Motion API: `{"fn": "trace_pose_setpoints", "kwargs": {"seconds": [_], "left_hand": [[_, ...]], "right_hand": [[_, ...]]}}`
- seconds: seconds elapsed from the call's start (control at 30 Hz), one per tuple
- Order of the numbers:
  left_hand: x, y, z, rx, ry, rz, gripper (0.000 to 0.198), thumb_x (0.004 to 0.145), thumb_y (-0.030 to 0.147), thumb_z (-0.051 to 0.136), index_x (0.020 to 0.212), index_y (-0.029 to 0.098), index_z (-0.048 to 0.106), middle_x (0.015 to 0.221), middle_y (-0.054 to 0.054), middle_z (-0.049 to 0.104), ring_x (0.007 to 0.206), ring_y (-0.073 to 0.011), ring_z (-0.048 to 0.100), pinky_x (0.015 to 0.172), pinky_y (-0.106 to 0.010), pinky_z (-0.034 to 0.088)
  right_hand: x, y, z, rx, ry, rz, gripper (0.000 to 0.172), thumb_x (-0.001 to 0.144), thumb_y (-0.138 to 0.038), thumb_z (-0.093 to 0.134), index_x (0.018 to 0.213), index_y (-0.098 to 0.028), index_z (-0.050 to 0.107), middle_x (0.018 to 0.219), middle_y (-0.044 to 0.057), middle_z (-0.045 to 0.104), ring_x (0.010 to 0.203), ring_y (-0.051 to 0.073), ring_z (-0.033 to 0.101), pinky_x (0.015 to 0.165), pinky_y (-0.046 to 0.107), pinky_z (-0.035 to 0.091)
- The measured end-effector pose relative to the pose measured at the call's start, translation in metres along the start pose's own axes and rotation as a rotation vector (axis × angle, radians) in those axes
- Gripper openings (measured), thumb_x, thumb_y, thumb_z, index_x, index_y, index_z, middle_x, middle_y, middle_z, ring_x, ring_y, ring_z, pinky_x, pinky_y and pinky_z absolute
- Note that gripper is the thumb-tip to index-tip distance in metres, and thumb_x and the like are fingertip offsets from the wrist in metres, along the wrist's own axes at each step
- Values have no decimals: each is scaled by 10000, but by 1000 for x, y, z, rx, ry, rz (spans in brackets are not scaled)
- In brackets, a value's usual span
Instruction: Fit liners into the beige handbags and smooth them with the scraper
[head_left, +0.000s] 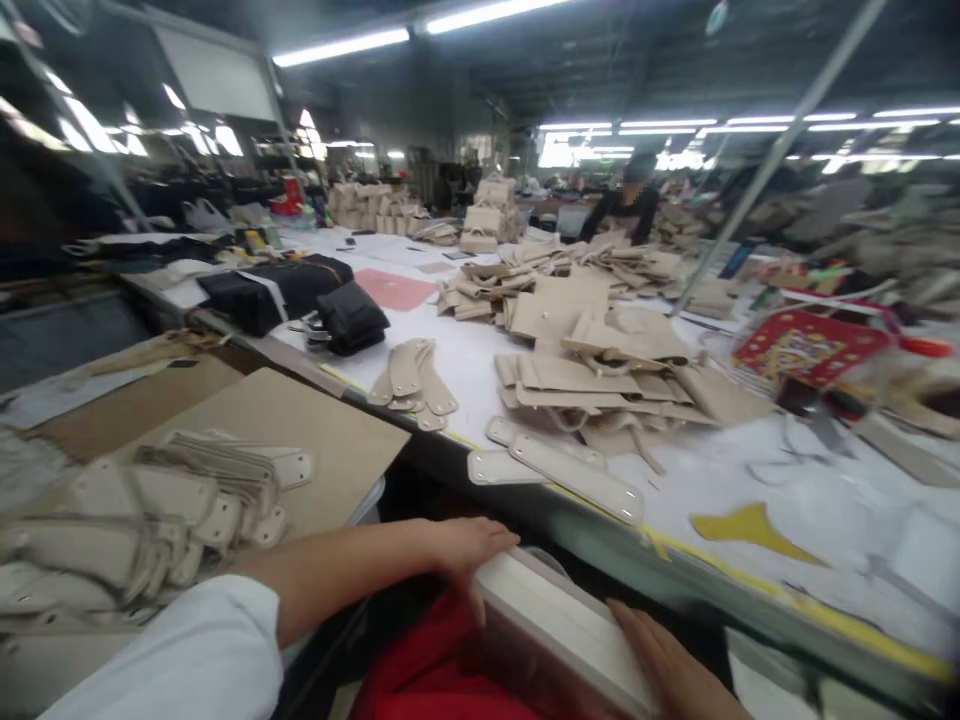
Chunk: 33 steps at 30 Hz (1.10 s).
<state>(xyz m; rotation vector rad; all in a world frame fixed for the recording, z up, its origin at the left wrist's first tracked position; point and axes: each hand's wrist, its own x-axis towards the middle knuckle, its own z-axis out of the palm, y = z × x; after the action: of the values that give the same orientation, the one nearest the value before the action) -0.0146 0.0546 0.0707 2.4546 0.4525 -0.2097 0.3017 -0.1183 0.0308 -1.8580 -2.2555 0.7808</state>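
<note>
Low in front of me, a long cream stack of panels [559, 620] lies between my two hands, over the red cloth [442, 660] at my lap. Its layers look pressed together; single pieces are hard to make out. My left hand [472, 550] grips the far left end, thumb down along the side. At the near right end, my right hand [667, 660] presses its fingers along the long side, partly cut off by the frame. Just beyond, a few cream riveted straps [574, 475] lie across the table edge. A fanned pile of similar riveted pieces [412, 375] rests farther left.
Many cream riveted pieces [180, 500] are heaped on a brown board [330, 430] at left. The white table [457, 360] carries beige bag parts [600, 350], a black folded item [349, 315], a red patterned bag [814, 345] and a yellow scrap [757, 530]. Another person [622, 205] is across the table.
</note>
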Motion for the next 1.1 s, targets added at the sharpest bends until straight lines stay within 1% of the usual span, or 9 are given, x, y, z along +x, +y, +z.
{"fn": "trace_pose_setpoints", "kwargs": {"seconds": [0.1, 0.17, 0.23, 0.3, 0.5, 0.67, 0.87, 1.0, 1.1], "left_hand": [[6, -15, -10, -179, 217, -62, 814, 661, 557, 662, 1335, 191, 387, 1366, -121, 426, 1236, -284, 414, 1044, -381, 319], [22, -31, -20, -166, 461, -125, 624, 772, 542, 550, 1278, 188, 458, 1319, -113, 478, 1227, -255, 429, 1053, -362, 309], [45, -46, -30, -54, 605, -160, 588, 806, 501, 518, 1279, 157, 451, 1338, -131, 453, 1263, -248, 385, 1076, -357, 273], [70, -59, -40, 115, 587, -231, 696, 770, 476, 575, 1338, 134, 363, 1413, -146, 352, 1319, -251, 294, 1096, -365, 229], [108, -89, -59, 289, 370, -424, 964, 593, 524, 718, 1375, 174, 277, 1412, -180, 342, 1279, -329, 340, 1035, -487, 269], [114, -105, -70, 304, 318, -396, 971, 613, 568, 684, 1392, 184, 249, 1403, -162, 370, 1267, -312, 366, 1026, -464, 287], [120, -105, -89, 312, 343, -366, 831, 643, 457, 696, 1345, 159, 367, 1372, -159, 410, 1206, -315, 438, 996, -384, 346], [111, -70, -86, 205, 453, -265, 725, 740, 468, 595, 1347, 146, 367, 1449, -150, 276, 1323, -306, 258, 1084, -422, 220], [96, -26, -74, -347, 508, 66, 742, 770, 567, 519, 1384, 212, 299, 1445, -104, 305, 1318, -259, 287, 1057, -399, 289]], "right_hand": [[11, -20, -29, 125, -16, 4, 764, 681, -508, 629, 1340, -177, 431, 1325, 145, 478, 1171, 288, 500, 1003, 420, 407], [32, -14, -43, 67, 200, 58, 563, 789, -487, 521, 1266, -189, 495, 1256, 135, 533, 1146, 272, 513, 987, 454, 406], [61, 1, -51, -89, 410, 102, 548, 787, -446, 541, 1250, -156, 495, 1251, 159, 521, 1173, 286, 477, 1003, 485, 374], [89, 19, -55, -230, 482, 149, 623, 758, -429, 593, 1283, -124, 456, 1322, 189, 450, 1229, 294, 414, 1030, 469, 341], [126, 50, -66, -381, 226, 137, 598, 760, -409, 619, 1279, -147, 481, 1297, 154, 497, 1182, 274, 464, 995, 393, 362], [107, 61, -76, -368, 235, 156, 336, 866, -277, 488, 1182, -197, 566, 1144, 89, 610, 1043, 192, 564, 875, 278, 420], [57, 52, -96, -442, 434, 299, 344, 933, -381, 353, 1052, -196, 617, 991, 73, 663, 849, 176, 623, 632, 235, 393], [11, 15, -108, -506, 566, 256, 383, 926, -428, 350, 983, -173, 630, 874, 73, 685, 736, 169, 627, 555, 239, 337], [-17, -21, -111, -377, 581, 128, 395, 917, -442, 361, 900, -154, 631, 748, 69, 669, 668, 155, 613, 557, 237, 345]]}}
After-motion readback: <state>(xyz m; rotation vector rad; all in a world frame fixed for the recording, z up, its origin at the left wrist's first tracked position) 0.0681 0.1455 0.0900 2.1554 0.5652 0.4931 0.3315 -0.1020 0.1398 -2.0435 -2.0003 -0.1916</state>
